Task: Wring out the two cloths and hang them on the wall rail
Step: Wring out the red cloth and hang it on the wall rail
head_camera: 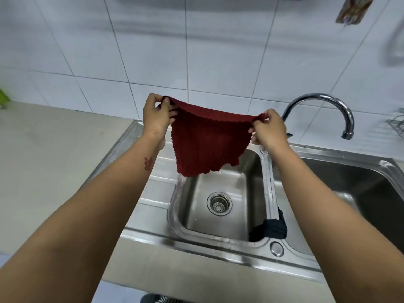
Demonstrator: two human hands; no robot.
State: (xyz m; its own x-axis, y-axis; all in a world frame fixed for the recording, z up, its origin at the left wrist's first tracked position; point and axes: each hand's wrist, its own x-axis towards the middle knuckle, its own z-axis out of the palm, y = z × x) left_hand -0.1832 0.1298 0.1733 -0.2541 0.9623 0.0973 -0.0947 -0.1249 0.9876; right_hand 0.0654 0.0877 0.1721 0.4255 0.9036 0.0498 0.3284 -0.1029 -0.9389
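Red cloth (205, 141) pinched at top corners by both hands (156, 119), dark cloth (272, 228) partly hidden behind right forearm.

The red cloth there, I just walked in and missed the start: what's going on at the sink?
A person holds the red cloth spread out above the left basin, the left hand and right hand each pinching a top corner. A second, dark cloth lies bunched over the divider between the basins, untouched. The tap shows no running water. Neither cloth hangs on a rail yet.
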